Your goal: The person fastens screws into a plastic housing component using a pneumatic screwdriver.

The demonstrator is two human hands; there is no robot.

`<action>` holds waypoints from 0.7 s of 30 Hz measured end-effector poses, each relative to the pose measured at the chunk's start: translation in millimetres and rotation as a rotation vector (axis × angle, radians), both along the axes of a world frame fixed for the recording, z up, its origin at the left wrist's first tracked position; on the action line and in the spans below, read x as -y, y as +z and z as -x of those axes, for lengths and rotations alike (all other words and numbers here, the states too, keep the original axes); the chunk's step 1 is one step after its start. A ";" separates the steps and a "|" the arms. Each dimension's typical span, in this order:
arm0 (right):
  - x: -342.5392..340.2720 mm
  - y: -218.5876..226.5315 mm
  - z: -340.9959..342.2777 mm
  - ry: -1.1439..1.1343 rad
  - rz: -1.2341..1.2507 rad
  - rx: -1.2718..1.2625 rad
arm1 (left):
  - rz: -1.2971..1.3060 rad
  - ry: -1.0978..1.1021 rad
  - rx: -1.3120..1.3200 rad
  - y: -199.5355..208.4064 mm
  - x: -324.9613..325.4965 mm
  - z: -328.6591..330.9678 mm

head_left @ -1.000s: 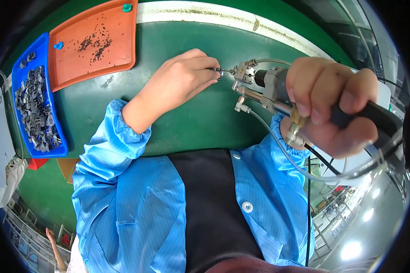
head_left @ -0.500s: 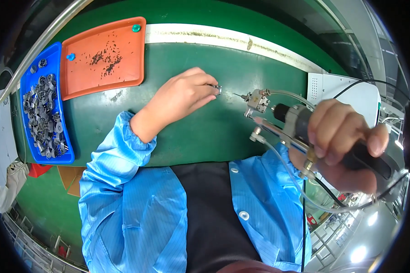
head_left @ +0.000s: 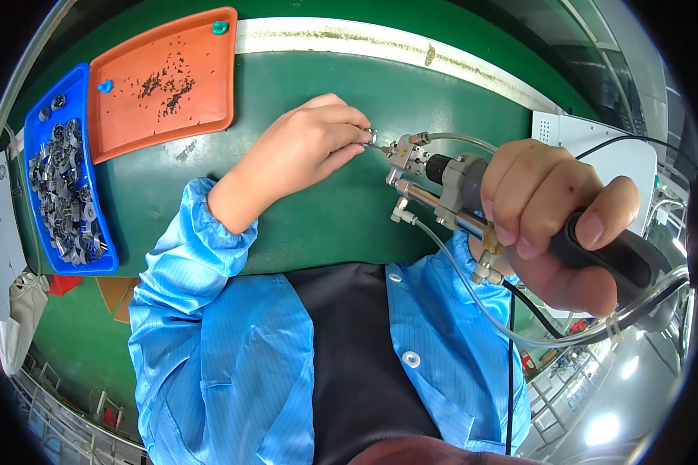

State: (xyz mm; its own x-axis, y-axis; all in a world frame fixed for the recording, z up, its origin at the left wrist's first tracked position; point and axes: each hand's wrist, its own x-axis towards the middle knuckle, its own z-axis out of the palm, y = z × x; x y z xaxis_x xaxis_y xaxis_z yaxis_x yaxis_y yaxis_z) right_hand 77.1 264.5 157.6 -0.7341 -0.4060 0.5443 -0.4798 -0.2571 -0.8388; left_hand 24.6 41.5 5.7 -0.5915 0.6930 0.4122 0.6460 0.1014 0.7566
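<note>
My left hand [head_left: 306, 151] rests on the green table [head_left: 326, 217] and pinches a small metal part [head_left: 370, 137] between thumb and fingertips. My right hand [head_left: 554, 221] grips the black handle of a powered screwdriver [head_left: 457, 182] with clear hoses and a black cable. The tool's metal tip points left and touches the small part. Both sleeves are blue.
An orange tray [head_left: 163, 81] with tiny dark screws lies at the upper left. Beside it a blue tray [head_left: 58, 174] holds several metal parts. A white box [head_left: 597, 143] stands at the right behind the tool.
The view has shifted, so hands and trays sit a little lower and to the right. The tool's tip stays at the small part, and both grips are unchanged.
</note>
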 end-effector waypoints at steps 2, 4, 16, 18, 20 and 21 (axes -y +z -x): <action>-0.4 -0.3 0.6 -0.003 -0.003 0.005 | -0.003 -0.007 0.002 0.0 0.1 1.0; -1.0 0.5 0.7 0.009 -0.017 0.031 | -0.006 -0.013 0.001 0.2 -0.4 2.9; 7.2 13.6 -9.4 -0.057 0.126 -0.042 | -0.036 -0.008 -0.015 1.6 4.6 -5.8; 2.6 16.1 -12.8 -0.050 0.103 -0.047 | -0.109 0.008 -0.005 0.9 -1.1 -7.9; 5.2 13.0 -10.1 -0.057 0.115 -0.059 | -0.116 0.023 -0.004 1.7 4.9 -6.5; 5.1 14.2 -7.9 -0.073 0.120 -0.069 | -0.128 0.030 -0.001 4.3 6.4 -5.2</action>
